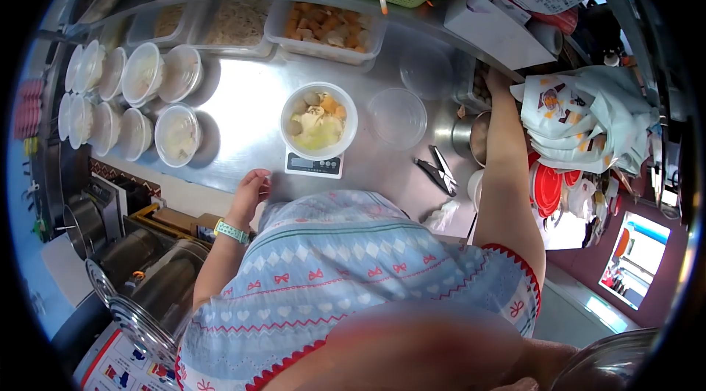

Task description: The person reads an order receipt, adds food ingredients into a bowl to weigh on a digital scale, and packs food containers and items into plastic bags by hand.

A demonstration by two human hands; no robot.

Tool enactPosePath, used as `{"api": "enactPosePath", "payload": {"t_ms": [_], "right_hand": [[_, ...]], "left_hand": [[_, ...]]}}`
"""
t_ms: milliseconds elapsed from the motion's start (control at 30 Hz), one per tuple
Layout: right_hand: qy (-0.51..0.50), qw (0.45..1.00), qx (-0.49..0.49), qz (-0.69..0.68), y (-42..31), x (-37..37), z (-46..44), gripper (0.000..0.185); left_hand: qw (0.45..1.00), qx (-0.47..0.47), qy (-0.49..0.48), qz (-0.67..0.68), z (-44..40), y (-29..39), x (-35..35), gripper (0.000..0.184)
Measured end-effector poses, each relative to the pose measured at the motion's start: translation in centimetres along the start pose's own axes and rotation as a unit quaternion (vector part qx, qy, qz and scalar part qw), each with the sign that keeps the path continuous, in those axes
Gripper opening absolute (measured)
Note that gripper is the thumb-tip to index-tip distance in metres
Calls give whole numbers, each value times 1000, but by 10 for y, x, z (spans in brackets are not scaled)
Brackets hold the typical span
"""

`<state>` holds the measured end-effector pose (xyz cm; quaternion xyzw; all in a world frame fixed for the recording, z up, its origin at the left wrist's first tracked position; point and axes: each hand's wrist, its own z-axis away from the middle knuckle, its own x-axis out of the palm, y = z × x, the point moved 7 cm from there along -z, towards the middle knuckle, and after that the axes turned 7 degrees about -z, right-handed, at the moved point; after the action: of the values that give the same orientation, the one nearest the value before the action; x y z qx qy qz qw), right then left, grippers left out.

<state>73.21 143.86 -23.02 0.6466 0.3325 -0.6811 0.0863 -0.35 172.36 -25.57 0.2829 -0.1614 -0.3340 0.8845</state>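
My left hand (pixel 253 190) rests near the front edge of the steel counter, fingers loosely bent with a gap to the thumb, nothing visible in it. Stretched far to the right, my right hand (pixel 500 82) is at a container of round brown balls (pixel 479 90); its fingers are hidden under the shelf edge. A white round bowl (pixel 287 134) stands on a small digital scale (pixel 314 167) in front of me. In the bowl are brownish balls, orange chunks and a pale, greenish-yellow mass. Beside it lies a clear round lid or tub (pixel 397 118).
Several filled round tubs (pixel 178 135) stand at the left. Bins of orange and pale pieces (pixel 323 51) and shredded food (pixel 237 26) line the back. Black-handled scissors (pixel 439 173) and a metal pot (pixel 463 134) are at the right, near hanging plastic bags (pixel 588 115).
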Motion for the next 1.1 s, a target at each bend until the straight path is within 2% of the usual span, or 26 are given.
{"api": "enactPosePath", "payload": {"t_ms": [33, 100, 133, 167, 267, 300, 333, 367, 433, 500, 533, 567, 600, 667, 733, 800, 867, 900, 967, 1100], "right_hand": [[30, 990, 36, -131, 9, 3, 0, 66], [49, 963, 75, -256, 7, 3, 7, 63], [4, 994, 77, -80, 1, 3, 11, 59], [-45, 992, 71, 98, -6, 2, 18, 54], [9, 992, 16, 127, 11, 9, 15, 50], [8, 994, 104, -19, -6, -4, 26, 46], [-53, 991, 72, 104, 21, 11, 12, 44], [-17, 993, 32, 112, 19, 5, 13, 45], [17, 993, -8, 117, 4, -4, 23, 46], [128, 987, -91, 34, -21, -31, 47, 42], [126, 987, -96, 35, -42, -39, 60, 42], [96, 991, -15, -93, -57, -38, 81, 40], [63, 972, 68, -217, -84, -35, 108, 39], [-28, 910, 106, -399, -177, -26, 168, 40], [-114, 855, 64, -502, -269, -3, 223, 38], [-238, 820, 6, -521, -351, 17, 267, 39], [-287, 834, -38, -469, -390, 51, 288, 38], [-283, 835, -37, -470, -406, 51, 294, 38], [-280, 894, -115, -330, -435, 44, 298, 38], [-245, 888, -100, -377, -432, 49, 290, 37]], "left_hand": [[1000, 0, 1, 2, 0, 0, 0, 16], [1000, 6, 3, -3, -1, 1, -1, 15], [1000, 11, 1, 4, -1, 0, -1, 16], [999, 26, -17, 12, -6, -4, -3, 16], [999, 37, -22, 24, 0, -5, 0, 17], [1000, 21, -10, 14, 5, -6, -2, 17], [1000, 15, 0, 4, 5, -3, -1, 17], [1000, 7, 4, 8, 6, -4, -1, 17], [1000, 16, -3, 4, 9, -3, -2, 17], [1000, 20, -6, 14, 7, -8, -6, 17], [999, 30, -11, 24, 5, -8, -6, 17], [999, 32, -13, 36, 5, -10, -6, 17], [999, 30, -12, 40, 4, -11, -6, 17], [999, 29, -13, 30, 4, -11, -4, 17], [999, 28, -25, 25, -1, -15, -1, 17], [999, 26, -39, 15, -3, -20, 0, 17], [997, 40, -64, 5, -6, -18, 5, 17], [997, 43, -67, 2, -4, -17, 6, 17], [997, 43, -65, 6, -1, -14, 5, 17], [996, 56, -60, 20, 10, -19, -7, 17]]}}
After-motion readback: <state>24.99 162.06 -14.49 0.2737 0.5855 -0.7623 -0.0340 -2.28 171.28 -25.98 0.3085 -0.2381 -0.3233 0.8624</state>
